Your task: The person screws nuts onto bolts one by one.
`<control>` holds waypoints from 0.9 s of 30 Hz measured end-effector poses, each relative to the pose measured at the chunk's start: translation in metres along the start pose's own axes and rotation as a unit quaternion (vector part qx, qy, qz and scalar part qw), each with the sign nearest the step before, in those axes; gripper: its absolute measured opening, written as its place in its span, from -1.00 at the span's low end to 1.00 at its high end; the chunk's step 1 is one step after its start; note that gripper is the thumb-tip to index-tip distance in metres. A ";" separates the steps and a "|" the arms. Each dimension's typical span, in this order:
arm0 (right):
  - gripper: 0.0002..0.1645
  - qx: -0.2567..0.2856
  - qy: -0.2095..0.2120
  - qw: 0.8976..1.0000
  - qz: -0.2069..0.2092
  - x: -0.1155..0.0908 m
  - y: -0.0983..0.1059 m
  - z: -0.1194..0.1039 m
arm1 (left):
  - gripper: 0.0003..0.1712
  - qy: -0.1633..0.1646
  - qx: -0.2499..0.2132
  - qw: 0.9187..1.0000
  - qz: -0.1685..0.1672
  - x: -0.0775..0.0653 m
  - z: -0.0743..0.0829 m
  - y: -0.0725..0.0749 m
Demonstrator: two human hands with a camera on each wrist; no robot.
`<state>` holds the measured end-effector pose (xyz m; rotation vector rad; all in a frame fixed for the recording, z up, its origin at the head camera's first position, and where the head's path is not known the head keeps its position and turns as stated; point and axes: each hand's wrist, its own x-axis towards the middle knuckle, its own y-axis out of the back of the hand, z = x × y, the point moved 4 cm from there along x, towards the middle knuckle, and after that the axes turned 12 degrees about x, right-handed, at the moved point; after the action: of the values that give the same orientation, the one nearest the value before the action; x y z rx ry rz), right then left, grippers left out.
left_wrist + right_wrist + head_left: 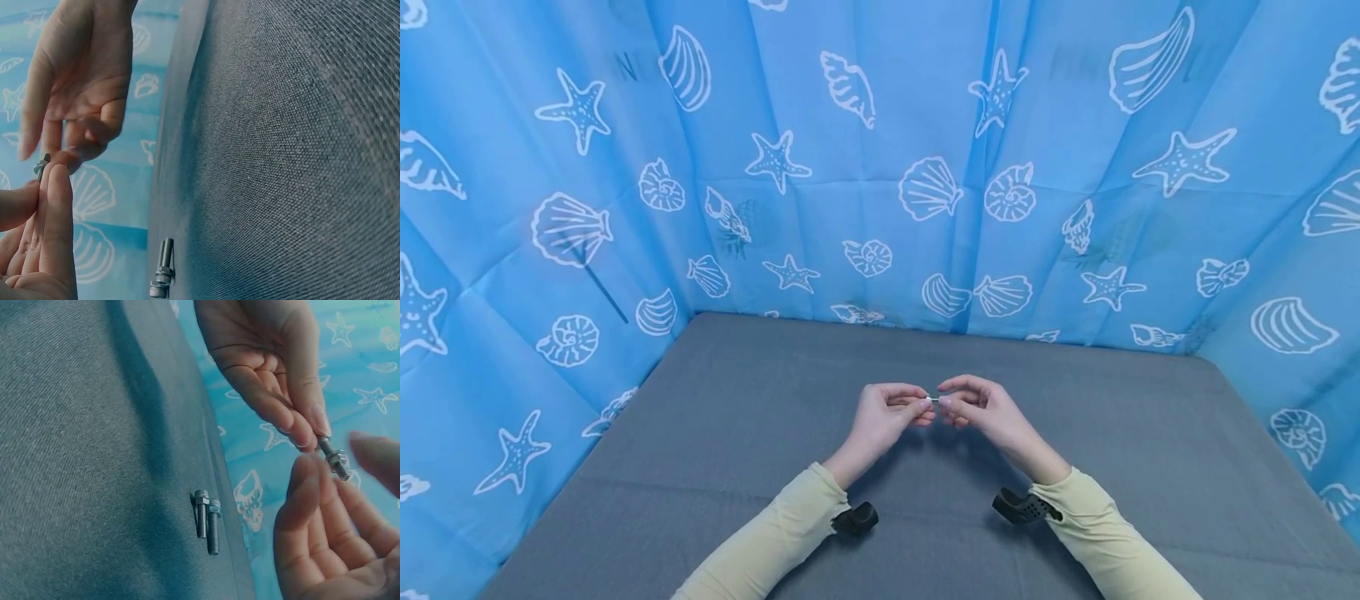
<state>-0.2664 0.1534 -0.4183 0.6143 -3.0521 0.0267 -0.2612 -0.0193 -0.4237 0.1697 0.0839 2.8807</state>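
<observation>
Raised over the table, my left hand (886, 415) pinches a small metal bolt (325, 444) between thumb and forefinger; the pinched end is hidden by the fingertips. A nut (335, 457) sits partway along its thread, and the free tip points toward my right hand (992, 414). That hand has its thumb beside the nut, while its forefinger is lifted apart from the bolt and blurred. Whether the thumb touches the nut I cannot tell. In the right wrist view, a bolt (201, 515) and another bolt (214, 531) lie side by side on the table, each with a nut close to its head.
A grey cloth covers the table (760, 367). Blue curtains (865, 142) printed with white shells and starfish hang along its back and sides. Black wrist cameras sit at both sleeve cuffs, the left camera (855, 518) and the right camera (1021, 506).
</observation>
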 end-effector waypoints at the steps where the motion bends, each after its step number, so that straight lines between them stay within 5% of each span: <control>1: -0.59 0.004 0.007 1.000 -0.001 0.000 0.000 0.000 | -0.76 0.000 -0.005 1.000 -0.003 0.000 0.000 0.000; 12: -0.57 -0.003 -0.011 1.000 0.007 0.000 0.000 0.001 | -0.79 -0.003 -0.002 1.000 -0.009 -0.011 0.023 -0.001; 18: -0.60 0.015 0.013 1.000 -0.004 -0.002 0.000 -0.005 | -0.78 0.004 -0.003 1.000 -0.010 -0.011 0.024 0.000; 27: -0.59 -0.002 -0.017 1.000 0.002 -0.003 0.000 -0.002 | -0.85 0.011 0.008 1.000 -0.007 -0.011 0.022 -0.002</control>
<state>-0.2638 0.1541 -0.4168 0.6163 -3.0860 0.0115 -0.2472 -0.0198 -0.4035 0.1408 0.1113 2.8694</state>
